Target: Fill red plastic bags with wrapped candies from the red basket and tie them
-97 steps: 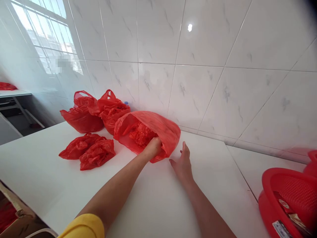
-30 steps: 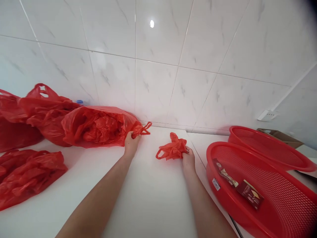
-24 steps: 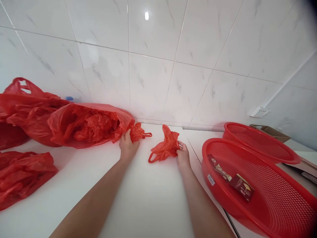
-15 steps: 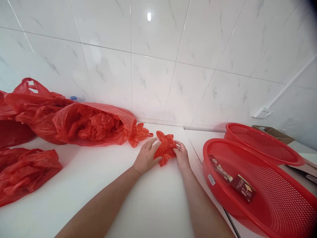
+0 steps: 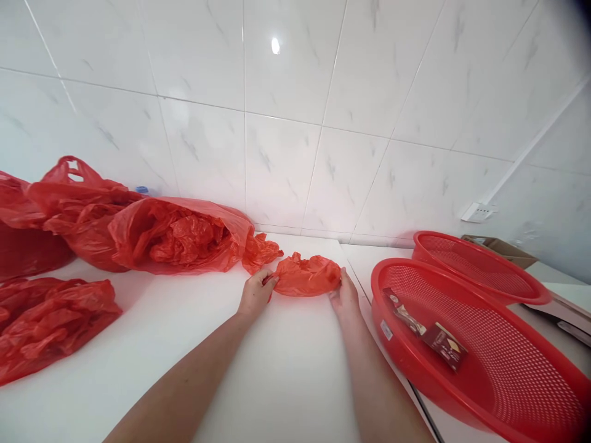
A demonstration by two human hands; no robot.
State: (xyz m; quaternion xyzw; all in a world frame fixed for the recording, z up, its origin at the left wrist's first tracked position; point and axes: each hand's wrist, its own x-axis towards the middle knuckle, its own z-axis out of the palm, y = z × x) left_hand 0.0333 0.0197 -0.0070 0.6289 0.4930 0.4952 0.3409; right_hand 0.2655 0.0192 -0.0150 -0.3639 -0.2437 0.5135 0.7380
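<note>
A small red plastic bag [image 5: 308, 278] is stretched sideways between my two hands, just above the white table [image 5: 277, 369]. My left hand [image 5: 257, 291] pinches its left end between thumb and fingers. At the opposite end my right hand [image 5: 345, 291] grips the bag, with some fingertips hidden behind the plastic. Close behind my left hand, a crumpled piece of red plastic [image 5: 262, 251] lies at the mouth of a large red bag [image 5: 207, 258], which is stuffed with more crumpled red bags [image 5: 189, 237].
Right of my arm stands a red mesh basket [image 5: 392, 357] holding a few wrapped snacks [image 5: 446, 346]. Another red basket [image 5: 475, 264] and a cardboard box [image 5: 501, 249] sit behind it. More red bags [image 5: 55, 326] lie at left. A tiled wall [image 5: 286, 166] rises behind the table.
The crumpled red bag has been pulled out wide between my hands. My left hand has moved left and closed on its end; the right keeps hold. The view has shifted slightly.
</note>
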